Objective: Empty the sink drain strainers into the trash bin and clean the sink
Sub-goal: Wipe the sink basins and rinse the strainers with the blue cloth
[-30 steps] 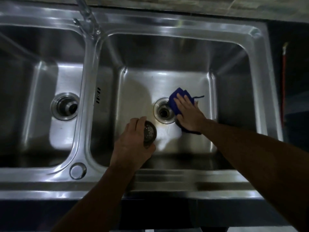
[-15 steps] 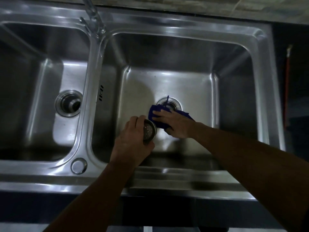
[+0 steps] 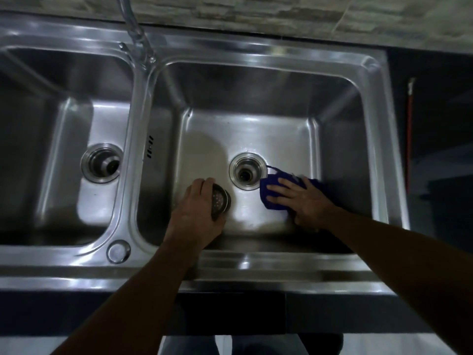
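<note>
Stainless steel double sink (image 3: 256,265) in a dim kitchen, with the right basin's open drain (image 3: 247,171) as landmark. Just front-left of the drain, the left hand (image 3: 197,213) curls around a lifted-out strainer (image 3: 220,201); the right hand (image 3: 299,198) presses flat, fingers straight, on a blue cloth (image 3: 275,194) at the drain's right rim. Half a second ago that cloth lay in front of the drain, so the wiping seems to be circling it.

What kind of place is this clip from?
Probably a home kitchen: a steel double-bowl sink with a tap at the divider, a tiled wall behind it, and a drain strainer held in the left hand.
</note>
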Available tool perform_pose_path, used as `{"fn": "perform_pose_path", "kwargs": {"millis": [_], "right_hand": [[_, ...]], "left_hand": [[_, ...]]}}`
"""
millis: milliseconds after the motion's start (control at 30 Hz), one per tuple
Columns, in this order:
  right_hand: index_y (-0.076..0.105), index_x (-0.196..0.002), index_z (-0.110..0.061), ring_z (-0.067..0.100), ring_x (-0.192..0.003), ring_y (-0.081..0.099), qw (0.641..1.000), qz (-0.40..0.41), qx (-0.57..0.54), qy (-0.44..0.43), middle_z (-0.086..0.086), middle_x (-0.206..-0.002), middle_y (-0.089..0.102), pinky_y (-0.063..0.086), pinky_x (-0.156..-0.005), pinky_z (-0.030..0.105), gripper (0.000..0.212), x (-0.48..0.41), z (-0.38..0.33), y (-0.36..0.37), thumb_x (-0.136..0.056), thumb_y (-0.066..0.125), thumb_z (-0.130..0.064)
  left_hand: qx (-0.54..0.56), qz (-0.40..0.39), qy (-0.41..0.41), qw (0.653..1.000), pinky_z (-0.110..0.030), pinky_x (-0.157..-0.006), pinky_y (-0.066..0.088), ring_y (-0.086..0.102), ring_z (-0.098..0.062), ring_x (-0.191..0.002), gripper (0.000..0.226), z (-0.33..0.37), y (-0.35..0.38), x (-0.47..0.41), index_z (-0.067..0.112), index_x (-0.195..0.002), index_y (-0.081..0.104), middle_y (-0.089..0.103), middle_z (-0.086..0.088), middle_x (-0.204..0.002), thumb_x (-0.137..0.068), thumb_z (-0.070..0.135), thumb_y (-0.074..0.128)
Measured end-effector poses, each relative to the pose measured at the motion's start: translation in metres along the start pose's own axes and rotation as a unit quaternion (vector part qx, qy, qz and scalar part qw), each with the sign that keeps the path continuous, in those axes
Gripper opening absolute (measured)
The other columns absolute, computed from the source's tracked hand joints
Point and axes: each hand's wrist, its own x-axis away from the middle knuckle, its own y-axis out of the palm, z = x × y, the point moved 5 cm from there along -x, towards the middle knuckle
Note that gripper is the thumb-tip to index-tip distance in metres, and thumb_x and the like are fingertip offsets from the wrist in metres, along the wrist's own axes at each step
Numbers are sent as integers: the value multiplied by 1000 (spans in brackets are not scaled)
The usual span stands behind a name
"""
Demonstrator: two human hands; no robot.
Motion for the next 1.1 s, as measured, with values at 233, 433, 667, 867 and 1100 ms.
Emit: {"fn": "perform_pose_path", "kwargs": {"millis": [233, 433, 667, 867, 1100], "right_hand": [[55, -137, -26, 36, -131, 40, 973, 113, -177, 98, 7, -151, 38, 49, -99, 45, 56, -16, -23, -18, -84, 67, -13], [71, -114, -23, 29, -94, 70, 682, 188, -669, 227, 8, -105, 73, 59, -80, 35, 45, -7, -40, -73, -75, 61, -3], [70, -86, -7, 29, -70, 62, 221, 114, -963, 102, 14, -80, 64, 52, -68, 36, 31, 11, -68, -112, -83, 47, -28], [73, -89, -3, 31, -75, 66, 191, 131, -970, 77, 17, -87, 68, 51, -75, 39, 46, 16, -71, -117, -88, 40, -35], [66, -100, -5, 27, -67, 69, 187, 140, -967, 102, 14, -80, 70, 57, -61, 34, 37, 18, -46, -109, -86, 42, -30]], "left_hand": [[22, -40, 2, 999, -41, -109, 44, 39, -24, -136, 88, -2, 3, -1, 22, -152, 28, 34, 0, -149, -78, 34, 76], [97, -28, 38, 994, -36, -104, 47, 52, -22, -124, 82, 22, -25, -18, 24, -144, 39, 44, 2, -141, -73, 29, 80], [142, -48, 117, 982, -13, -68, 52, 65, 2, -84, 56, 82, -59, -49, 39, -117, 51, 67, 15, -95, -68, 40, 79], [111, -53, 96, 988, -26, -72, 60, 67, -8, -85, 56, 90, -59, -68, 38, -116, 51, 67, 8, -98, -68, 41, 80], [86, -105, 112, 984, -38, -78, 61, 67, -13, -87, 53, 105, -44, -86, 36, -109, 55, 68, 4, -95, -62, 42, 79]]}}
